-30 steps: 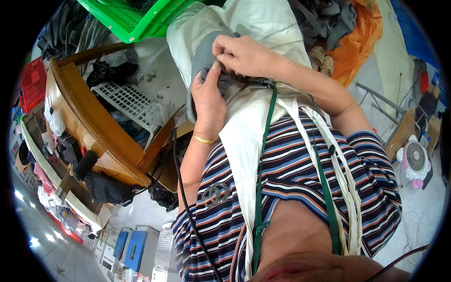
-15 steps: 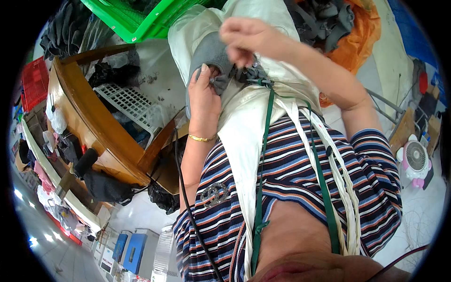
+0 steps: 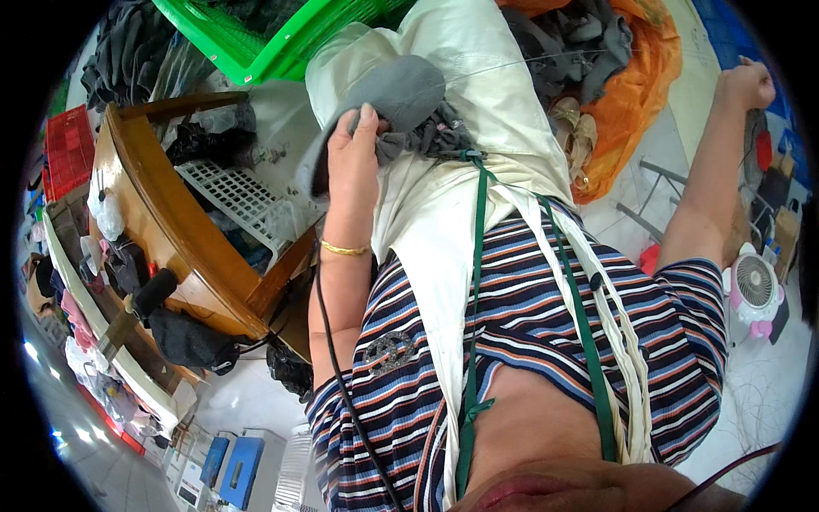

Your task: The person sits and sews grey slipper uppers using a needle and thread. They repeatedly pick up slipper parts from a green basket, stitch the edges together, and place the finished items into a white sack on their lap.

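My left hand [image 3: 354, 145] grips a grey felt hat [image 3: 405, 85] above my lap, with the thumb and fingers pinched at its edge. A small grey bow [image 3: 390, 147] sits against the hat beside my fingers. More gathered grey fabric bows [image 3: 444, 130] lie on my cream apron [image 3: 486, 94], near a clip on a green cord. From the hat a thin thread [image 3: 529, 60] runs taut toward the right. My right arm is stretched far out, and its hand [image 3: 746, 85] is closed at the thread's far side. Any needle is too small to make out.
A green plastic basket [image 3: 247, 64] stands ahead at the left. Beside me is a brown wooden piece of furniture [image 3: 162, 222] with a white grid basket [image 3: 230, 192]. An orange bag [image 3: 657, 68] holding dark grey fabric lies ahead right. A small fan [image 3: 755, 286] stands at the right.
My right hand has swung from beside the hat far out to the right, and the thread now shows stretched. My left hand has shifted slightly left and tilted the hat.
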`<move>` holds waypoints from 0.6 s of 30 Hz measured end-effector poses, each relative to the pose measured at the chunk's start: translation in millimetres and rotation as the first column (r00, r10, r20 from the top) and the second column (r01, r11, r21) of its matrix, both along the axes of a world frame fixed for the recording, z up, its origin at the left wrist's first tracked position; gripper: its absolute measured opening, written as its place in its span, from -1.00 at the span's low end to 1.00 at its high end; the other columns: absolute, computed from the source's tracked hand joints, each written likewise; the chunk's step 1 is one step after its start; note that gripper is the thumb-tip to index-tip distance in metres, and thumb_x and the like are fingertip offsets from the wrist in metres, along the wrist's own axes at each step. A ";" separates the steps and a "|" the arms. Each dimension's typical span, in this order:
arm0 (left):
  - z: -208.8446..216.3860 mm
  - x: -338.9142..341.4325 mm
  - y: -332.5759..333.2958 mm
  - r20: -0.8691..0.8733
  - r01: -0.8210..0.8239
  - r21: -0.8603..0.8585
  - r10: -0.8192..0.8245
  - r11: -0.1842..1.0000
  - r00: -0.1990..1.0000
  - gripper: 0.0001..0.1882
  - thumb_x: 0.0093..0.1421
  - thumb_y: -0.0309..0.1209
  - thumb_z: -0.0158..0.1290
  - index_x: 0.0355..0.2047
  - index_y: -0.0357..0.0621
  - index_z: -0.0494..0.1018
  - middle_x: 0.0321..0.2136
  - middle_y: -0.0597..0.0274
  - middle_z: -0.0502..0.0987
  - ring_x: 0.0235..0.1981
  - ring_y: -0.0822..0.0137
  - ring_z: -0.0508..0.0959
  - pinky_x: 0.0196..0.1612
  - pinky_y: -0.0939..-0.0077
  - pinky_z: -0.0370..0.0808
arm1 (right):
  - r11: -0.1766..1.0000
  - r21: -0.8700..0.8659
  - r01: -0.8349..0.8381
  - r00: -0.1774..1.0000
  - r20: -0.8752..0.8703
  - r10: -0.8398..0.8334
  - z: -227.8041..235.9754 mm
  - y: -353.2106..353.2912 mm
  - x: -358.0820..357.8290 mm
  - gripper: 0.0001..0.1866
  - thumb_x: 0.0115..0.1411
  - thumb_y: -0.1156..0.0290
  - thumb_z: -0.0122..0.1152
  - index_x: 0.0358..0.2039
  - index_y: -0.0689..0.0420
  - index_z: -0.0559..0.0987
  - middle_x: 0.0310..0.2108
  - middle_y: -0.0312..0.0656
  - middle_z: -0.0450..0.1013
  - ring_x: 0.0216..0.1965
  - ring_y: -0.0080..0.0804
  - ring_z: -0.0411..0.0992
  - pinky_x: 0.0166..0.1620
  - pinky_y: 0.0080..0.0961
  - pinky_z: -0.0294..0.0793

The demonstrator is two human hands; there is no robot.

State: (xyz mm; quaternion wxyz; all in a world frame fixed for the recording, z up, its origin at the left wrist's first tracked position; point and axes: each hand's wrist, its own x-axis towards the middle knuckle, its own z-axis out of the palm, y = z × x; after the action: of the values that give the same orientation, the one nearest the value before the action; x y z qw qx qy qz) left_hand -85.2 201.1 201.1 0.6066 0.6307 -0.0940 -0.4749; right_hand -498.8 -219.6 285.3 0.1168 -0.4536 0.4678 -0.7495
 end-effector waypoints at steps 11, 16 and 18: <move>-4.7 25.3 -72.7 0.739 0.717 0.541 -0.656 0.439 -0.156 -0.78 0.24 -0.28 0.10 -0.33 -0.22 0.51 -0.39 -0.02 0.53 -0.29 -0.07 0.51 -0.27 0.22 0.45 | 0.967 0.243 0.078 0.950 -0.311 0.001 -124.2 34.8 -52.6 -0.79 0.23 0.37 0.16 -0.39 0.29 0.53 -0.52 -0.17 0.55 -0.48 -0.49 0.50 -0.38 -0.57 0.48; 0.9 7.5 -48.6 0.883 0.533 0.328 -0.454 0.780 0.121 -0.74 0.22 -0.24 0.14 -0.24 -0.18 0.56 -0.43 0.05 0.54 -0.30 -0.03 0.52 -0.27 0.19 0.48 | 0.866 0.469 -0.173 0.914 -0.251 0.319 -138.9 84.2 -1.5 -0.78 0.28 0.30 0.21 -0.25 0.23 0.54 -0.39 -0.19 0.57 -0.39 -0.52 0.54 -0.28 -0.60 0.50; 1.7 4.2 -37.1 0.777 0.487 0.351 -0.539 0.800 0.325 -0.64 0.15 -0.23 0.23 -0.13 -0.20 0.52 -0.37 0.04 0.56 -0.27 0.02 0.55 -0.25 0.24 0.50 | 0.701 0.554 -0.449 0.789 -0.122 0.602 -141.4 111.4 39.9 -0.79 0.31 0.39 0.15 -0.09 0.18 0.51 -0.26 -0.23 0.53 -0.30 -0.51 0.54 -0.16 -0.57 0.52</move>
State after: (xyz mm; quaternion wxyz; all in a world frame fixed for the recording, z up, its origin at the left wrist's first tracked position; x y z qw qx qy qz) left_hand -81.0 164.0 202.8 0.2809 0.7315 -0.5586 -0.2722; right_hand -458.8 -108.1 143.9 0.3699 -0.6291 0.5049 -0.4610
